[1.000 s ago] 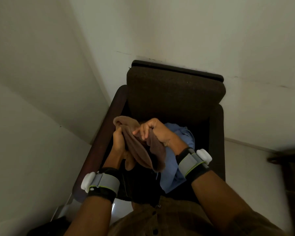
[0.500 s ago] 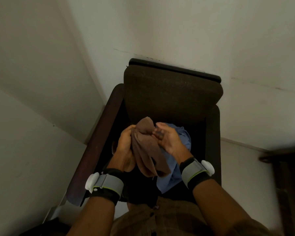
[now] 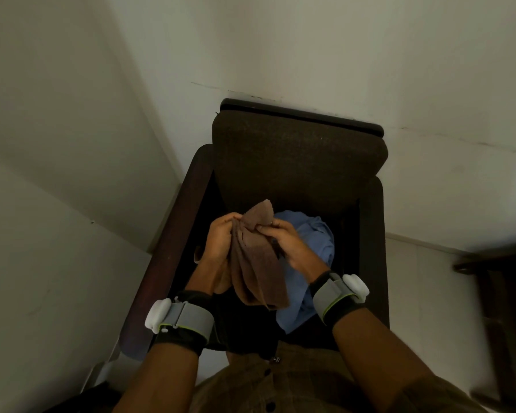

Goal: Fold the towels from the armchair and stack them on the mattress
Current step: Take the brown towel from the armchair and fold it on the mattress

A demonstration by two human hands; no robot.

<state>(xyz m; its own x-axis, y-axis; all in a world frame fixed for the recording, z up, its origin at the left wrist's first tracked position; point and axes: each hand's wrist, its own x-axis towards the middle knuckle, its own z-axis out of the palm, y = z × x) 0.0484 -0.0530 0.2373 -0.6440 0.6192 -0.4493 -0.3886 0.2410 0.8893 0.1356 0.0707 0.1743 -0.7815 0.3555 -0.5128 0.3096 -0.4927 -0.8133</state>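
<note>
text: none legible | labels/brands: none | nos./signs: none

Blue towel (image 3: 319,242) partly behind brown towel (image 3: 259,272), dark furniture (image 3: 501,281) at right edge blurred, cut off

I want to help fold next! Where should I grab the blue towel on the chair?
Probably pinch the blue towel at its near edge by the seat front, reaching from above: the armchair walls it in behind and at both sides, and it lies crumpled.

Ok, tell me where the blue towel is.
In the head view, the crumpled blue towel lies in the dark brown armchair, right of the brown towel, partly behind the right hand.
</note>
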